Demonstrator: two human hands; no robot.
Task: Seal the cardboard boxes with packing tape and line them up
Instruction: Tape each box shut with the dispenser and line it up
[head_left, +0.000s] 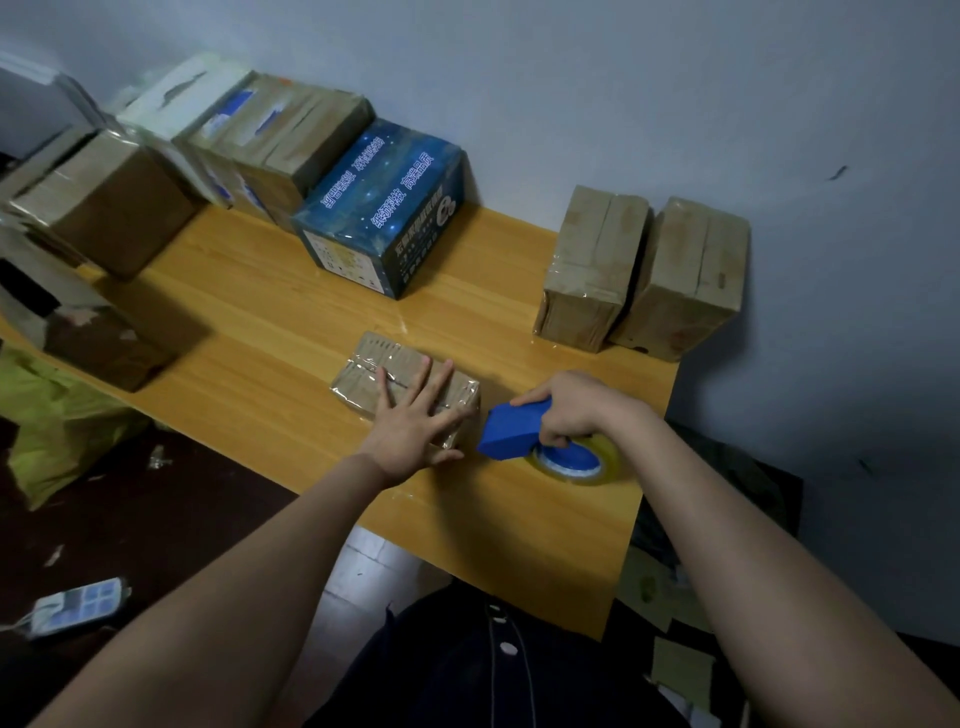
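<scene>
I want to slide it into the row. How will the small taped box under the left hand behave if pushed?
The small taped box lies low and flat, so it probably won't tip. Its glossy tape on the smooth table suggests it slides easily. It is likely light, since the left hand pins it with spread fingers.

Bare forearms, dark white-buttoned garment

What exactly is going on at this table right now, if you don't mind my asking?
A person is taping up cardboard boxes on a wooden table. The left hand lies flat, fingers spread, on a small box already wrapped in clear tape. The right hand grips a blue tape dispenser, resting on the table just right of that box. Two taped boxes stand side by side by the wall, and more boxes, including a blue printed box, run along the back.
</scene>
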